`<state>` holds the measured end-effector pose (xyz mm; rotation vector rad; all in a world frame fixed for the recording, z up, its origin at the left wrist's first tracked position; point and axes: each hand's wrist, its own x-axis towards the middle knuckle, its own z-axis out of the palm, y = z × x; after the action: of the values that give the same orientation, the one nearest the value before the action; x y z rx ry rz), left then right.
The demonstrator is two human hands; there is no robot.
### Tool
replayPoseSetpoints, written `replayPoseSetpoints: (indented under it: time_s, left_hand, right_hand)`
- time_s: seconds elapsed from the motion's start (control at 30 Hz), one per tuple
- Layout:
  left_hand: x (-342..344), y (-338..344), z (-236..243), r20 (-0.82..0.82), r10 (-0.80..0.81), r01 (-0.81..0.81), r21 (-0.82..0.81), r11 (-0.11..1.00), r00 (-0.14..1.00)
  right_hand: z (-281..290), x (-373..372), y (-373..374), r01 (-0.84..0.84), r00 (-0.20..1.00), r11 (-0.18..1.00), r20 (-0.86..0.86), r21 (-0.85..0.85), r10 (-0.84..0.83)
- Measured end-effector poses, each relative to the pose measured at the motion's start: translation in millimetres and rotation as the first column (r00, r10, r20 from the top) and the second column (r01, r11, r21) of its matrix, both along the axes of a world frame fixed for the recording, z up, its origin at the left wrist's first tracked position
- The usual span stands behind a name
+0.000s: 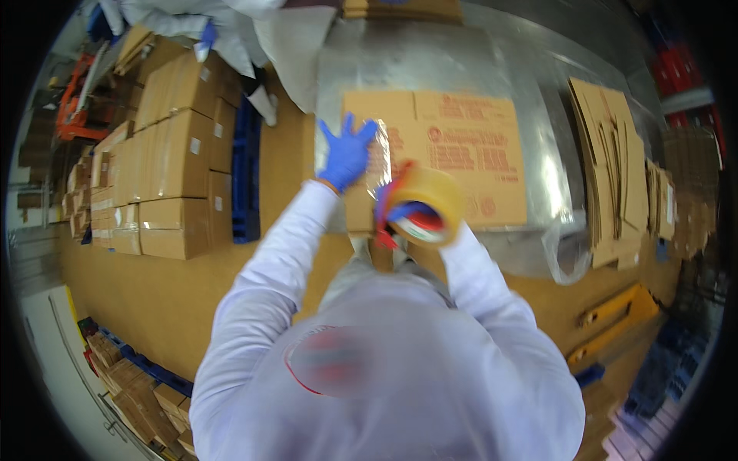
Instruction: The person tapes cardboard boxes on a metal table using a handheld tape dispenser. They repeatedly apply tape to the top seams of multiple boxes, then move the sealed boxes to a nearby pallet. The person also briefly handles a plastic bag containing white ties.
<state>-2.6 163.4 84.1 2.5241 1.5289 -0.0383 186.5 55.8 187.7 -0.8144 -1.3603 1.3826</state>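
A brown cardboard box (pixel 477 157) with red print lies on the metal table in front of me. My left hand (pixel 346 156), in a blue glove, rests on the box's left part with its fingers spread. Beside those fingertips a shiny strip of clear tape (pixel 382 154) runs along the box toward me. At the box's near edge, my gloved right hand (pixel 413 210) grips a red tape dispenser (pixel 387 219) carrying a large yellowish tape roll (pixel 446 196). The roll hides much of that hand and is blurred.
Flattened cardboard (pixel 611 165) leans at the metal table's (pixel 423 58) right side. Stacked cartons (pixel 173 165) stand on the left by a blue pallet (pixel 246 165). At the far left, another person's sleeve (pixel 173 23) shows. A yellow pallet jack (pixel 615 319) sits at the lower right.
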Motion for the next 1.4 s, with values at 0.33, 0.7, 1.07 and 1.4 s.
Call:
replayPoseSetpoints:
  time_s: [0.33,0.7,1.07,1.4]
  left_hand:
    - [133.3,-156.9,-47.7,-0.040,-0.474,0.472,0.194,0.860,0.880]
    - [125.7,-108.0,174.7,0.987,0.077,0.033,-0.082,0.996,0.138]
    - [80.0,-164.1,2.2,0.500,0.651,0.579,-0.807,0.111,0.572]
    - [5.9,-96.3,-3.8,0.202,-0.232,0.258,-0.111,0.960,0.951]
  right_hand:
    - [42.7,124.5,-45.1,0.232,0.822,0.968,-0.552,0.096,-0.142]
    - [106.4,189.3,-68.5,0.139,0.820,0.960,-0.572,0.245,0.027]
    - [-74.4,106.9,-13.4,0.291,-0.090,0.522,0.566,0.802,-0.819]
    - [-67.4,75.3,34.9,0.617,0.776,0.770,-0.034,-0.163,-0.629]
